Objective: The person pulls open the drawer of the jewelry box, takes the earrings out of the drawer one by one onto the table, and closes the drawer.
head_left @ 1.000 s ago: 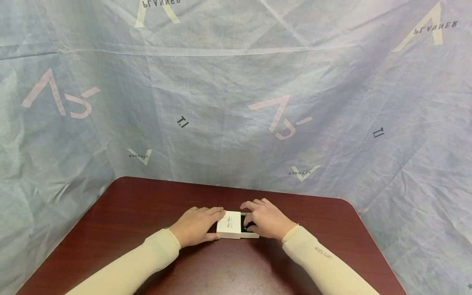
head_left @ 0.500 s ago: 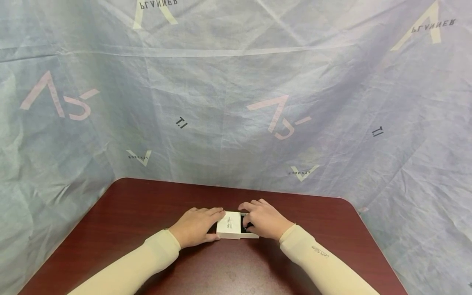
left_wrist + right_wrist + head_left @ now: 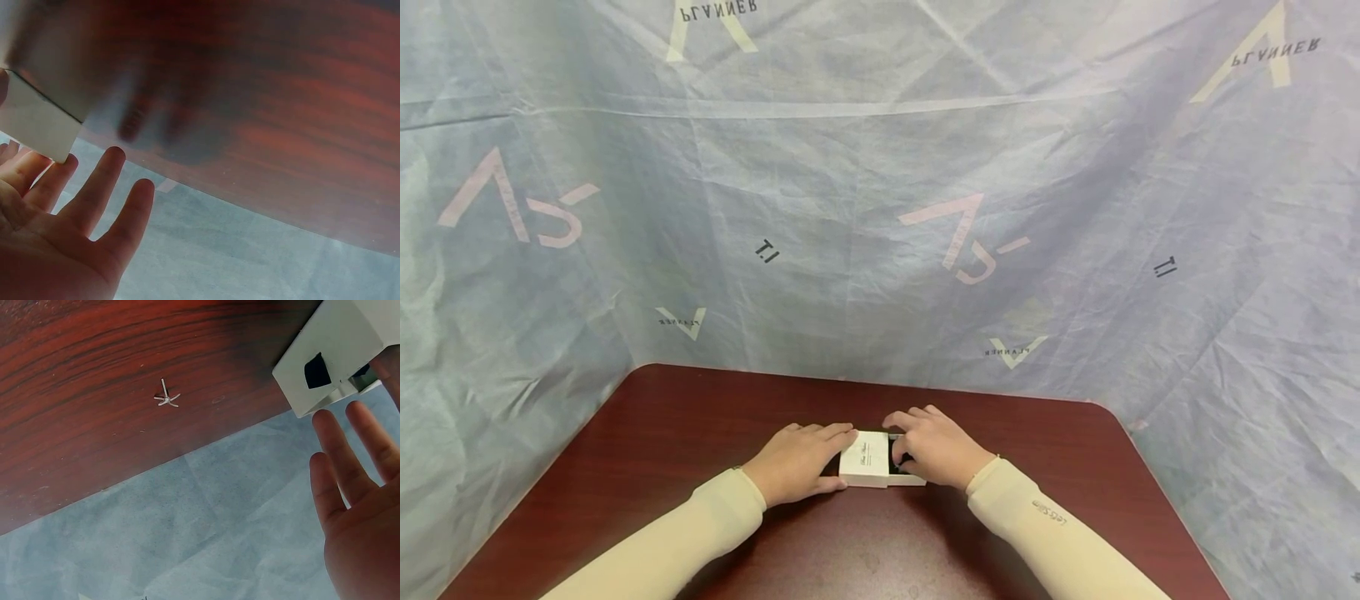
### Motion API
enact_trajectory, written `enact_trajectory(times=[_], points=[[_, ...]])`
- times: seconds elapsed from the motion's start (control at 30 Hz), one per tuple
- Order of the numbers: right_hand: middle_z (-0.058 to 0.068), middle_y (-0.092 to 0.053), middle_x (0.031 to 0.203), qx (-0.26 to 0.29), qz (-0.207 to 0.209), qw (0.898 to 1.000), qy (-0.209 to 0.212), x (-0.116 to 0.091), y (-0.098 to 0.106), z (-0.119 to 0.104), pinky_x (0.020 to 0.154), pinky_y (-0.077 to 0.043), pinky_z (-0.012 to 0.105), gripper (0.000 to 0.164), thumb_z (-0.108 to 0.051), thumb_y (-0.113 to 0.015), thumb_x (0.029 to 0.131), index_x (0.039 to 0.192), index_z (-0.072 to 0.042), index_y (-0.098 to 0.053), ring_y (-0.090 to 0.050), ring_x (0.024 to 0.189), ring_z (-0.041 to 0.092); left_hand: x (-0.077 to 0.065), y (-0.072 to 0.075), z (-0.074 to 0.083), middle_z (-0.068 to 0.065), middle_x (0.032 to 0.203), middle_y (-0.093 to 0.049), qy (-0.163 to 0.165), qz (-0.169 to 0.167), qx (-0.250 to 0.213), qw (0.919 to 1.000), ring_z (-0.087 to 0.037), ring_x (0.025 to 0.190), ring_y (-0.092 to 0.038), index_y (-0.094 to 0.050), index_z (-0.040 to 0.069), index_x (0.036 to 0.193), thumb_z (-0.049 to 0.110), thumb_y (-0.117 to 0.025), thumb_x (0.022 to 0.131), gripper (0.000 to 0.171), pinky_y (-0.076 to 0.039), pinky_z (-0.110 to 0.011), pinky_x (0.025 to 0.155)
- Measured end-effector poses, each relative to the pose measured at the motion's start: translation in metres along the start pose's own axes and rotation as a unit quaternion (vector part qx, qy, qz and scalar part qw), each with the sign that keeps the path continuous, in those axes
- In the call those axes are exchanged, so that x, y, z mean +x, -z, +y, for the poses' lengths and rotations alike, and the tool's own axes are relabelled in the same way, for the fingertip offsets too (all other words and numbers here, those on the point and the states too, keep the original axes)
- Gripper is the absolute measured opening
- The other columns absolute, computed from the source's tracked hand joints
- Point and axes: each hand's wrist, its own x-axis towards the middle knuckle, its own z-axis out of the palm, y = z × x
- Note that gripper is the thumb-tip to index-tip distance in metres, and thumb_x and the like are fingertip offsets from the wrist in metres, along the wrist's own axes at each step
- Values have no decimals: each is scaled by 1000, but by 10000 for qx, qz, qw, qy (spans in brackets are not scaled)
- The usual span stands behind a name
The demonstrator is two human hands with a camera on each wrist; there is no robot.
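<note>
A small white box (image 3: 864,461) with black script on its lid lies on the table, its inner tray (image 3: 907,480) partly slid out to the right. Dark lining shows inside the tray. My left hand (image 3: 795,462) grips the left end of the box, thumb on the near side and fingers on the far side. Over the tray is my right hand (image 3: 942,448), index finger bent down into it and thumb hidden; I cannot tell whether they pinch anything. In the right wrist view the other fingers (image 3: 340,459) extend beside the tray's end, which has a black patch (image 3: 317,371).
A small silvery piece with thin arms (image 3: 166,398) lies on the dark red table (image 3: 715,400) in the right wrist view. Grey printed cloth (image 3: 850,317) hangs around the table's far and side edges.
My right hand has shifted slightly left, its fingers now covering a small light mark that showed on the tray's dark lining. The left hand and the box stay in place.
</note>
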Motion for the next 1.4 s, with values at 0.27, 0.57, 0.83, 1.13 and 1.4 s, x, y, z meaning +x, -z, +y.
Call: enact_trajectory(times=[0.27,0.57,0.83,1.13,1.4], points=[[-2,-79,150,8,59,10000,-2,0,-1,-2,99,-59,38,11,-32,-103,95,96,-32,-92,-78,126,20,0,0,1,0,178,-63,-23,11,37,10000,-30,149,-74,-61,21,173,59,-85,107,80,-63,-62,120],[-2,-79,152,-13,-16,10000,-28,-1,0,-2,99,-58,37,10,-33,-102,96,98,-33,-92,-77,127,20,-1,-4,0,0,179,-62,-17,-29,74,10000,-31,150,-74,-61,21,174,59,-85,107,80,-63,-63,120],[-3,-78,153,5,-33,10000,-63,-2,2,-1,103,-59,38,10,-34,-101,96,99,-33,-92,-77,128,20,1,-3,0,0,180,-62,-17,-22,69,10000,-30,150,-74,-60,22,174,60,-83,108,80,-63,-62,120],[-2,-78,152,16,19,10000,-62,-2,3,1,104,-59,39,10,-33,-102,96,98,-33,-92,-76,129,20,1,-3,-1,-1,179,-62,-19,-8,48,10000,-30,149,-74,-60,21,174,60,-85,107,81,-63,-62,120],[-2,-78,152,38,44,9999,-105,-3,5,1,107,-61,40,10,-32,-102,96,97,-33,-92,-77,129,21,2,-5,-2,0,179,-62,-29,2,1,10000,-30,149,-74,-59,21,174,60,-84,108,81,-64,-61,119]])
